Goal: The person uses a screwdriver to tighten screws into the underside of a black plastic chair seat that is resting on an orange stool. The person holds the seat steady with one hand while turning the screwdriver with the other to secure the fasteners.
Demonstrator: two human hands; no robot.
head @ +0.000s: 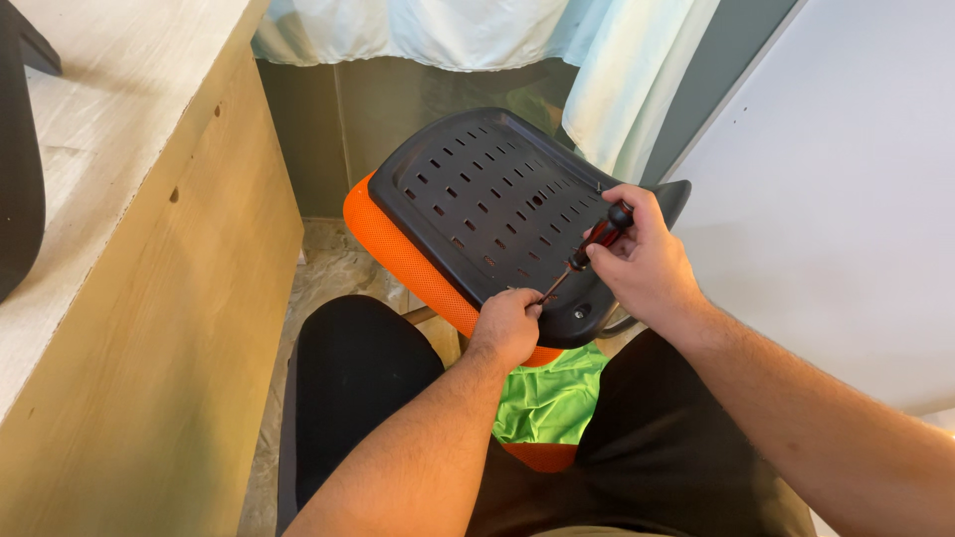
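Near the middle of the frame a chair seat [468, 214] lies tilted across the person's lap, underside up — a black plastic shell pierced with rows of short slots, its orange mesh padding showing along the left and lower edge. The right hand [647, 261], at centre right, is closed around the red-and-black handle of a screwdriver [589, 250]; the shaft slants down and to the left, with its tip at the lower rim of the black shell. The left hand [507, 326], just below centre, is curled into a loose fist at that same rim, its fingers pinched together right at the screwdriver's tip; whether they hold a screw there is too small to tell. Just right of the tip a round screw hole [581, 311] shows in the shell.

Below the seat, between the person's black-clad legs, lies a piece of bright green fabric [552, 396] with another bit of orange under it. A wooden cabinet [149, 328] with a pale tabletop fills the left side — a light blue curtain [448, 30] hangs along the top, and a white panel [846, 189] takes up the right.
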